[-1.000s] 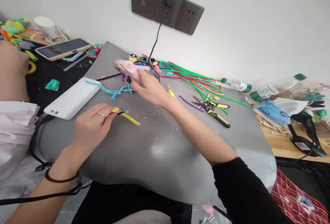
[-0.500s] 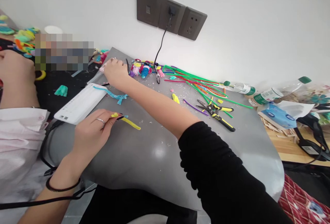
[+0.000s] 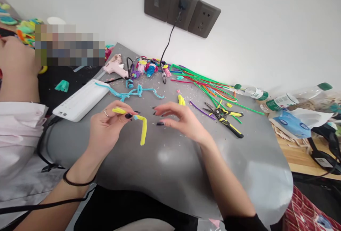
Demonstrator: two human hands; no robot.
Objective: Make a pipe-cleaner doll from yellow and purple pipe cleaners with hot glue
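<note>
Between thumb and fingers, my left hand [image 3: 106,126] pinches a bent yellow pipe cleaner [image 3: 144,131]; a small bit of light blue shows on it near the fingertips. To its right, my right hand [image 3: 183,121] is held in the air with fingers and thumb apart, nothing between them. Just beyond both hands lies a blue pipe cleaner piece [image 3: 128,92] with long thin ends, one reaching onto a white power bank-like box [image 3: 82,99]. A pink glue gun [image 3: 115,67] rests farther back on the grey table [image 3: 170,174].
Wire strippers [image 3: 223,117], a yellow bundle [image 3: 181,99] and green and red pipe cleaners [image 3: 202,78] lie on the right. Small finished figures [image 3: 150,68] stand near the wall. Plastic bottles [image 3: 282,101] and a tissue pack [image 3: 290,119] are far right. Another person's arm [image 3: 20,71] is at left.
My right hand has come back from the glue gun to beside my left hand. The yellow pipe cleaner now shows a downward bend. My left hand has shifted right and slightly up.
</note>
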